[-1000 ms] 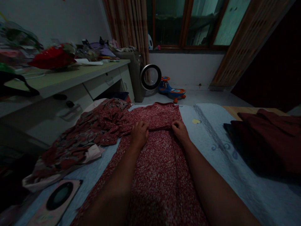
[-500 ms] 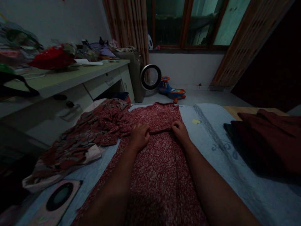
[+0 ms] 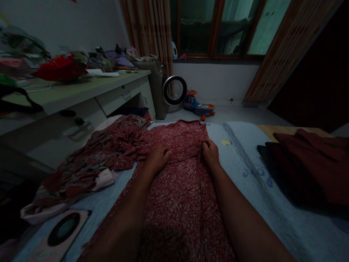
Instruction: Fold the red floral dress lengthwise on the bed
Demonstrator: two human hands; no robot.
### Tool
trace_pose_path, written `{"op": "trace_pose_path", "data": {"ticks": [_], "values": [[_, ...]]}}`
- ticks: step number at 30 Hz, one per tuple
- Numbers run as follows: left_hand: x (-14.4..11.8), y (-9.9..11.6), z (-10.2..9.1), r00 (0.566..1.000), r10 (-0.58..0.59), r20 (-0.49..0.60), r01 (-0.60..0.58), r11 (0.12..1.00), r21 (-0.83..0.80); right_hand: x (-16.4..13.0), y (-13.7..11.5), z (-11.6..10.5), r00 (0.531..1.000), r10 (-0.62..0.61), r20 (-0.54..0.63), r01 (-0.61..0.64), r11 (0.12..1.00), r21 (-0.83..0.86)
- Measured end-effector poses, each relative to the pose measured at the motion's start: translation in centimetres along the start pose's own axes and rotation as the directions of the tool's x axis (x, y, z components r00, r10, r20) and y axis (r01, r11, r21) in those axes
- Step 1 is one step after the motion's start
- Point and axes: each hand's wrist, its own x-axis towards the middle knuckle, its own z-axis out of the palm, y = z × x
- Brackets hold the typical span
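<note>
Where it gripped before, the left hand now lies flat-fingered on the dress; right hand pinches.

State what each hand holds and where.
Both hold the red speckled dress at its waist fold: left hand presses on it, right hand pinches its right edge.
</note>
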Motion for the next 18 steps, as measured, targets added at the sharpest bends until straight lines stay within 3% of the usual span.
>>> {"op": "trace_pose_path", "data": {"ticks": [2, 6, 10, 13, 18], "values": [[1.1, -0.3, -0.3, 0.998, -0.037, -0.049, 0.041, 0.995, 0.086, 0.1, 0.1, -0.1, 1.0, -0.025, 0.002, 0.025, 0.997, -0.069], [4.6, -1.4, -0.4, 0.988, -0.147, -0.053, 0.155, 0.956, 0.247, 0.2, -0.1, -0.4, 0.991, -0.023, 0.131, 0.06, 0.956, -0.289], [7.6, -2.4, 0.5, 0.957, -0.284, 0.062, 0.254, 0.922, 0.292, -0.1, -0.6, -0.6, 0.965, 0.04, 0.258, 0.106, 0.843, -0.527], [8.7, -2.8, 1.2, 0.95, -0.29, 0.117, 0.246, 0.923, 0.295, -0.3, -0.8, -0.7, 0.951, 0.053, 0.306, 0.144, 0.796, -0.588], [9.9, -2.7, 1.5, 0.946, -0.295, 0.133, 0.244, 0.921, 0.303, -0.3, -0.9, -0.8, 0.943, 0.085, 0.321, 0.131, 0.792, -0.596]]}}
